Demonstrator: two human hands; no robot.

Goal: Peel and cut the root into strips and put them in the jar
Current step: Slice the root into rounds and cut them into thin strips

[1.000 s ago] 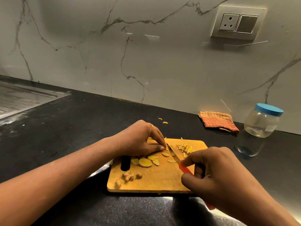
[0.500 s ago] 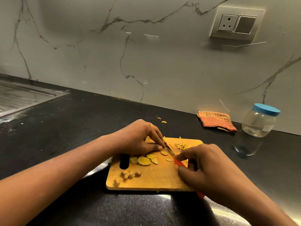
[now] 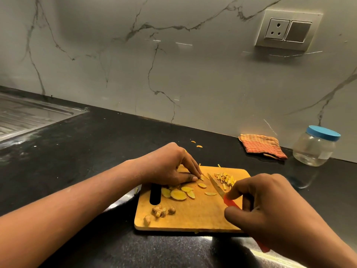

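Note:
A wooden cutting board (image 3: 195, 217) lies on the black counter. Several yellow root slices (image 3: 178, 194) lie at its left middle, a pile of cut strips (image 3: 225, 178) at its far right, and brown peel scraps (image 3: 161, 211) near its front left. My left hand (image 3: 170, 167) pins a small slice (image 3: 201, 177) to the board with its fingertips. My right hand (image 3: 270, 207) grips the red handle of a knife (image 3: 217, 187), whose blade points toward the pinned slice. The clear jar (image 3: 314, 147) with a blue lid stands at the right, closed.
A folded orange striped cloth (image 3: 262, 146) lies by the wall left of the jar. Two small root bits (image 3: 197, 144) lie on the counter behind the board. A steel sink drainboard (image 3: 29, 115) is at far left. A wall socket (image 3: 287, 29) is above.
The knife blade has drawn back a little to the right of the slice under my left fingertips. My left hand stays on the board.

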